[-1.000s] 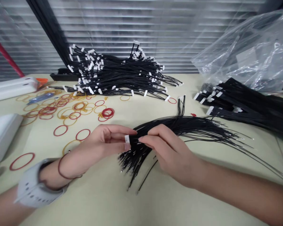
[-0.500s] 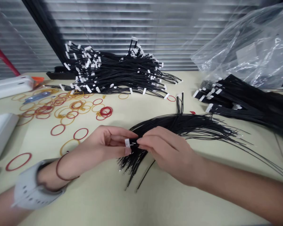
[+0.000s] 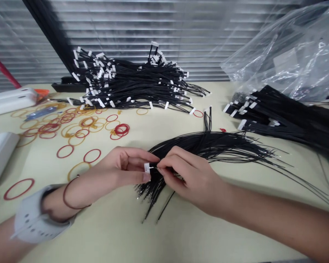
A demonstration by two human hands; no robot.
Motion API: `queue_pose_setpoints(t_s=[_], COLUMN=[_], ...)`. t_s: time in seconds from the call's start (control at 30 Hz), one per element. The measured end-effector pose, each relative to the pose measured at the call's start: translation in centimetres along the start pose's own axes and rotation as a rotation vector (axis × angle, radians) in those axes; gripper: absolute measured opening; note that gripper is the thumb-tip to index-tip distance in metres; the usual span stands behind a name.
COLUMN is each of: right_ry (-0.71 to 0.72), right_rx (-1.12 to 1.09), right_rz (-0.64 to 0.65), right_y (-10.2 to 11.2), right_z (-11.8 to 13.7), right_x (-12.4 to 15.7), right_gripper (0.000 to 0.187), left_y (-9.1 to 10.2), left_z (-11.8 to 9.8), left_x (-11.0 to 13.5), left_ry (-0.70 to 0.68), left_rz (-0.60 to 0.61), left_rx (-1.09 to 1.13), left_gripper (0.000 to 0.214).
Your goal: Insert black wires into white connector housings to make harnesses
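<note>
Wire tip (image 3: 152, 167) has neared the white connector (image 3: 147, 168)

Black wires (image 3: 222, 142), piled cables (image 3: 137, 82) and rubber bands (image 3: 50, 128) suggest an assembly workshop.

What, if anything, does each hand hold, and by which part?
The left hand holds a white connector, thumb at its lower end; the right hand pinches a thin wire near its metal tip.

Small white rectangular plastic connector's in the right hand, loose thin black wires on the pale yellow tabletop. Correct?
Wrong hand: the head view shows the left hand holding the small white rectangular plastic connector. Loose thin black wires on the pale yellow tabletop is right.
</note>
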State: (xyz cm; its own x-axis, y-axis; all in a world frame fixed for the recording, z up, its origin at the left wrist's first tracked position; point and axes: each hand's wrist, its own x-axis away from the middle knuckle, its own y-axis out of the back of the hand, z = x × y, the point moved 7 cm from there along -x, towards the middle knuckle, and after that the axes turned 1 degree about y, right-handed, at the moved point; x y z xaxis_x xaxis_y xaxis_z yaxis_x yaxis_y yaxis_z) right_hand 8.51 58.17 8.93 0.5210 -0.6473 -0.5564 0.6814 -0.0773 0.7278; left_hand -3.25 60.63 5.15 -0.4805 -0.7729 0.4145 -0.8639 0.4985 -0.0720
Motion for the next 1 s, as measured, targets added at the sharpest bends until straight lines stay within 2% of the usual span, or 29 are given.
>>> queue_pose_setpoints(t_s=[0.37,0.63,0.73,0.87,1.0], right_ry=[0.076,0.084,0.058,-0.046,-0.009], right_rx=[0.071,0.027,-0.006,-0.039,-0.021], right_rz=[0.017,0.060,0.094,0.112,0.080], right_y=[-0.1,-0.2,-0.3,-0.6,-0.8], right_z=[0.8,0.6,0.5,-0.2,-0.2], right_x=[0.0,-0.1,-0.1,0.4,0.8], right_gripper=[0.023,0.023,0.023,0.022,0.026], left_y=[0.1,-0.1,-0.2,-0.5,-0.8], left_z=[0.0,0.1,0.0,0.2,0.7], left_x=[-0.2,-0.1,0.0,0.0,0.0], left_ry=[-0.014,-0.016,-0.012,-0.007,-0.013], left_rz=[0.003,0.020,0.018,0.025,0.037], left_rx=[-0.047,-0.084,-0.112,-0.132,-0.144], left_gripper=[0.032,0.031,0.031,0.034,0.039])
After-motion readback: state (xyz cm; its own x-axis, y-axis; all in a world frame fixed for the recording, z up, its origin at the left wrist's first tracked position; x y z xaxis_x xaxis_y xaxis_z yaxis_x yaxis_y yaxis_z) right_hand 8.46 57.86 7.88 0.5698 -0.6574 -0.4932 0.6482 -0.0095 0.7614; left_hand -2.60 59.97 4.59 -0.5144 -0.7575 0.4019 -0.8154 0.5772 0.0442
